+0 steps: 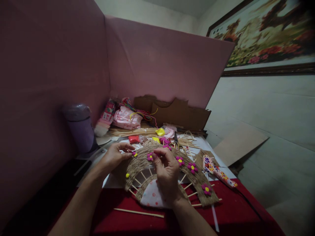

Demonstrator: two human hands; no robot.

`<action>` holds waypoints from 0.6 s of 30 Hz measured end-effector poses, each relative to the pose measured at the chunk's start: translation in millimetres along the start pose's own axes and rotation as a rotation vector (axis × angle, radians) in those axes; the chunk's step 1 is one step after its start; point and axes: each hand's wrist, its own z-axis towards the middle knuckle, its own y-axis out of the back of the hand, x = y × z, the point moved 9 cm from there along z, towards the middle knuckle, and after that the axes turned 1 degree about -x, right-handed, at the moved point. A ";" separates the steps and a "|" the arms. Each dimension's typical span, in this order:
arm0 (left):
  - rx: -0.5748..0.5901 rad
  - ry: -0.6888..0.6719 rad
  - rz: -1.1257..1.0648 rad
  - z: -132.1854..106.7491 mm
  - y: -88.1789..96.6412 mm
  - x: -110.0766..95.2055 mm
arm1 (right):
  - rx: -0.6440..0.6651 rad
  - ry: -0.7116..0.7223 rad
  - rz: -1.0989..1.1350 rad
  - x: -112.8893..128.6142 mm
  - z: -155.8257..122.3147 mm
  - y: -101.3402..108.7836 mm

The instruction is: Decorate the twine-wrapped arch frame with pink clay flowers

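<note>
Forearms [83, 198] flank stick [139, 213] before fan [141, 164].

Dimly lit, 2 pink panels [169, 62]
They stand left of and beyond the right hand [168, 173]; rightward, a framed picture [270, 36] hangs on a pale wall [270, 101].

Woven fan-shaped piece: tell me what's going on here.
A person's left hand is at a magenta-and-yellow decoration on the fan-shaped tan twine piece; the right hand is curled in front of the piece, anything it holds hidden. Magenta flowers with yellow centres line its top and right; a round yellow dot near the left end lacks petals.
</note>
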 end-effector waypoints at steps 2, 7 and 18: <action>-0.004 0.003 0.019 0.8 0.0 1.3 | 0.007 -0.005 0.001 -0.1 0.0 -0.5; -0.022 -0.025 0.069 2.1 -0.5 2.2 | 0.001 0.011 0.004 2.5 0.7 -0.2; -0.031 -0.088 0.018 2.9 -5.9 -2.8 | -0.009 0.006 0.012 3.6 0.1 0.4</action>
